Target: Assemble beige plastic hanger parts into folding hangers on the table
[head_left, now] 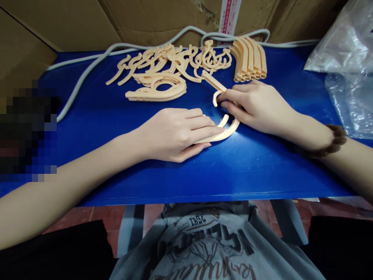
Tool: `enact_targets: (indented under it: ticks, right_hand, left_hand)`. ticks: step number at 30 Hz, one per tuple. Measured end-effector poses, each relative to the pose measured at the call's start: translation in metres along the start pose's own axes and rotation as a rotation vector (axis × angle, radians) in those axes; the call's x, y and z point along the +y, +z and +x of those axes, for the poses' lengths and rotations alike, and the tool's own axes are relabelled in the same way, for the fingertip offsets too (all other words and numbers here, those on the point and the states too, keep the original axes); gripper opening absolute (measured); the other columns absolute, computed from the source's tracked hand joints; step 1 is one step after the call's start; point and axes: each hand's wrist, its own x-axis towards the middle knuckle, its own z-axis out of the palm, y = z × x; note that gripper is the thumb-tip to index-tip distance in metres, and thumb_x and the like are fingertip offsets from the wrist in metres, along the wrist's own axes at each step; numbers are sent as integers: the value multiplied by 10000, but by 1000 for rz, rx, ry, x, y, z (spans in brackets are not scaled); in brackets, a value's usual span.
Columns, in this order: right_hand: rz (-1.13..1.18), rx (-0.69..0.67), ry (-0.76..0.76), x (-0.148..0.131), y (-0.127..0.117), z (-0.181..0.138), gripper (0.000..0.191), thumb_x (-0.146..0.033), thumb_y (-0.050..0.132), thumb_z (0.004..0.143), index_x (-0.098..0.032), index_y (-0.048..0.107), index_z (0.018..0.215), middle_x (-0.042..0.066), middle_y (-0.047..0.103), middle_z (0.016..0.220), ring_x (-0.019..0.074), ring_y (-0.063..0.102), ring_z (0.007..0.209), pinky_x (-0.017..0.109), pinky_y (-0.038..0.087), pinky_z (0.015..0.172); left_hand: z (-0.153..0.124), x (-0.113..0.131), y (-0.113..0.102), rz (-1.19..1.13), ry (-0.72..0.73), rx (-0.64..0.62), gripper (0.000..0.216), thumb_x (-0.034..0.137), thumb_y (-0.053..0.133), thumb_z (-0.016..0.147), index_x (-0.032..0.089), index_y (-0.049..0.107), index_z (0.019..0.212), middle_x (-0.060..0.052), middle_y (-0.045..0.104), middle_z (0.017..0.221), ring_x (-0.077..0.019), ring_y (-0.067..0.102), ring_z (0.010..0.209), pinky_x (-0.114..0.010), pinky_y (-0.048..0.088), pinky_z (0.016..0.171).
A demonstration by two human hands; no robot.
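Observation:
My left hand lies on the blue table, fingers together and pressing down on a curved peach plastic arm piece. My right hand pinches a peach plastic hook piece at the far end of that arm, where the two parts meet. Part of the arm is hidden under my left fingers.
Several loose peach hook pieces lie scattered at the back of the table, with a flat stack of curved arms and an upright bundle of arms. A grey cable runs along the back. Clear plastic bags sit right. Cardboard boxes stand behind.

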Motion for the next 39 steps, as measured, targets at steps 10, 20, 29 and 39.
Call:
enact_targets:
  ticks: [10,20,29,39]
  right_hand:
    - [-16,78,-85,8,5,-2,528,-423,360,1204,-200,788,1418,143,821,1127,312,744,973,426,492,885]
    - [-37,60,-84,8,6,-1,531,-429,353,1198,-223,780,1436,146,823,1155,329,744,976,440,495,879]
    - [-32,84,-119,11,6,-2,515,-426,364,1209,-222,784,1425,135,814,1129,311,726,933,426,472,843]
    - [-21,120,-303,11,8,-4,527,-450,328,1248,-216,764,1430,87,761,1114,227,616,828,380,425,831]
  left_hand:
    - [0,0,-1,-10,13,13,330,222,524,1221,95,781,1386,-104,897,1261,-268,855,1053,-382,701,876]
    - [0,-1,4,-1,6,55,296,133,569,1192,69,778,1392,-98,904,1263,-253,859,1092,-351,703,929]
    - [-3,-3,7,-2,2,40,369,67,556,1156,96,710,1490,-106,879,1278,-243,835,1216,-361,715,1049]
    - [-2,-4,6,4,13,69,266,163,560,1172,149,746,1362,-121,848,1168,-266,826,1017,-413,701,885]
